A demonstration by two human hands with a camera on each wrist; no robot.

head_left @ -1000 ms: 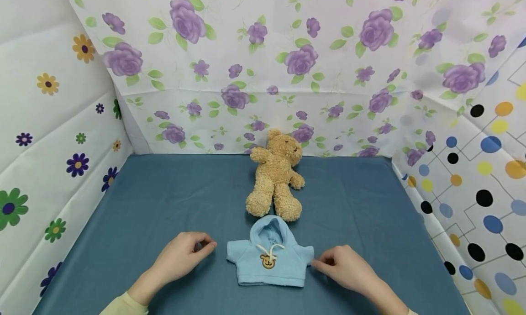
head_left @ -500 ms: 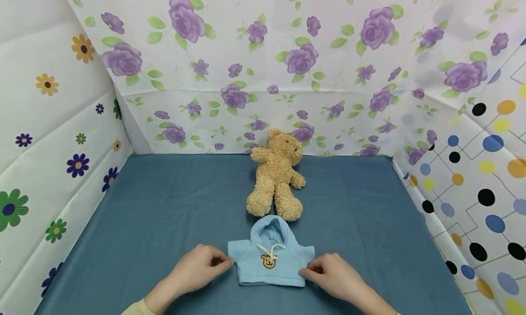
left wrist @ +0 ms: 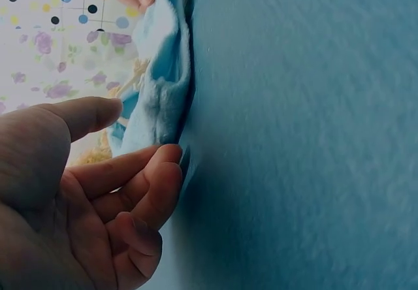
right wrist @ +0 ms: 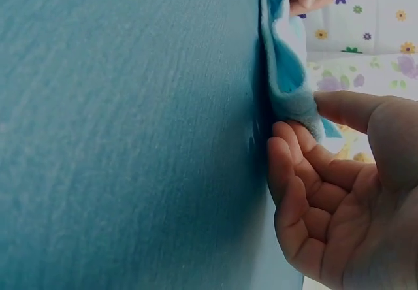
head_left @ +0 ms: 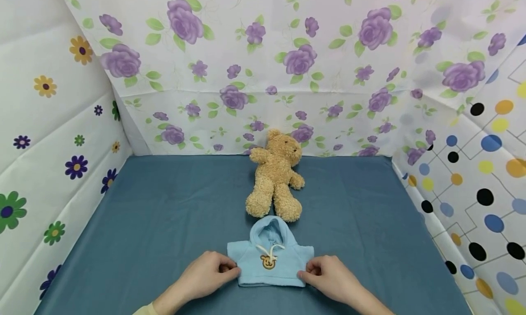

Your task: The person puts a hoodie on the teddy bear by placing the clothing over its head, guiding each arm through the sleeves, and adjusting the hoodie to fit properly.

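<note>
The light-blue hoodie point(head_left: 279, 270) lay on the worktop point(head_left: 185, 191), roughly midway between its left and right edges, hood towards the far edge. My right grip point(head_left: 332, 278) pinched its side near the hem, between thumb and fingers. My left grip point(head_left: 207, 276) was loose at the opposite side, thumb and fingertips apart. Beyond the hood, the teddy bear point(head_left: 275, 173) lay near the far edge.

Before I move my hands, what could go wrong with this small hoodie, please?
1. The left hand may not catch the blue hoodie securely, since the thumb looks clear of the fabric in the left wrist view.
2. The hood lies right by the teddy bear, so pushing forward could bunch it there or nudge the teddy bear.
</note>
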